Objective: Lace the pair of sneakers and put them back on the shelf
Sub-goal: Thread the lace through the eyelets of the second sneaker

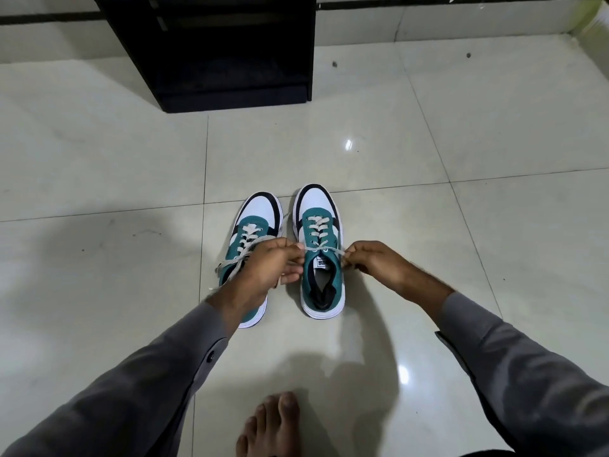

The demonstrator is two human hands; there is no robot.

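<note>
Head view: pair of teal-and-white sneakers, side by side on tiled floor.
Right sneaker (pixel 321 258) lace (pixel 324 251) ends are pinched taut by left hand (pixel 273 265) and right hand (pixel 372 262); tongue label is not legible.

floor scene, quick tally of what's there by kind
sneakers: 2, left sneaker and right sneaker
hands: 2, left hand and right hand, each pinching a lace end of the right sneaker
bare foot: 1
black shelf unit: 1
total: 6

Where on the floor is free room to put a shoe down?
Bare tile lies left of the left sneaker, right of the right sneaker, and between the toes and the shelf. It is crowded between the sneakers, where both hands pull laces.
</note>
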